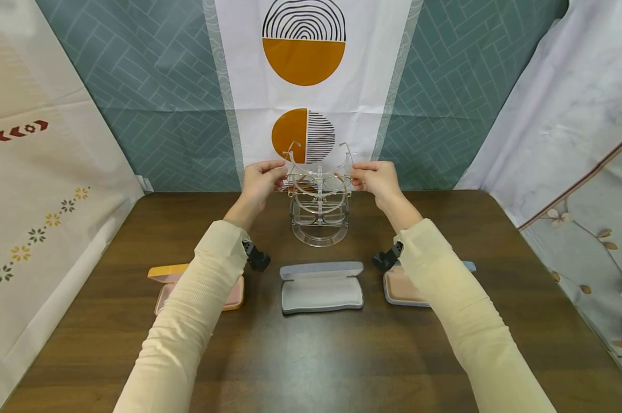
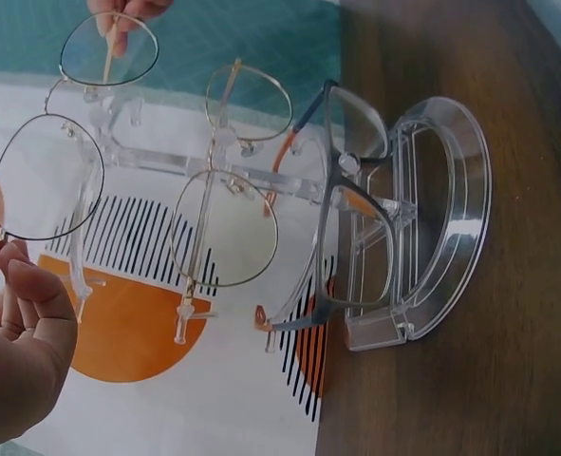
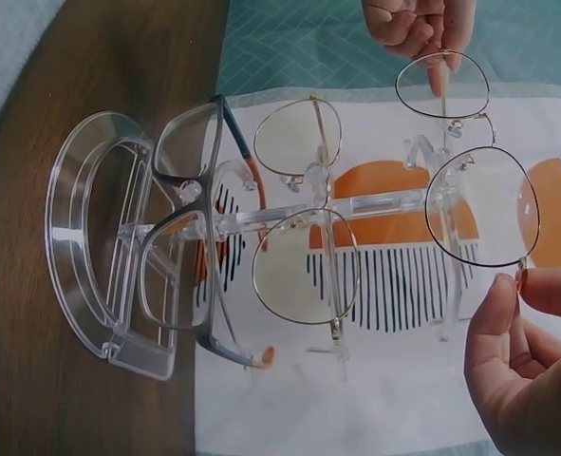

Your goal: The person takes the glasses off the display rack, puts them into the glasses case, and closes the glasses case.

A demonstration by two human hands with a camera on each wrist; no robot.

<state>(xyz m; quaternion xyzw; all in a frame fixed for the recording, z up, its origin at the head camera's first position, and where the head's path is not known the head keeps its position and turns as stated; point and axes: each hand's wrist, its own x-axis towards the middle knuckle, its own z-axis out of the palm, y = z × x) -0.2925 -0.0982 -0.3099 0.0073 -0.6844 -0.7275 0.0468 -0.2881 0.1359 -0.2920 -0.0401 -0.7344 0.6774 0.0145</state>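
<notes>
Both hands are at a clear acrylic eyeglass stand near the back of the table. The top pair of round thin-rimmed eyeglasses is pinched at its two sides. My left hand holds the left temple by the hinge, and my right hand grips the right one. In both wrist views this pair overlaps the stand's top arm. Below it on the stand sit gold-rimmed eyeglasses. Lowest are grey-blue eyeglasses with orange temple tips.
Three open glasses cases lie across the table: a yellow one with pink lining at left, a grey one in the middle, a blue one with tan lining at right. The sleeves partly cover the outer two. Patterned cloth hangs behind.
</notes>
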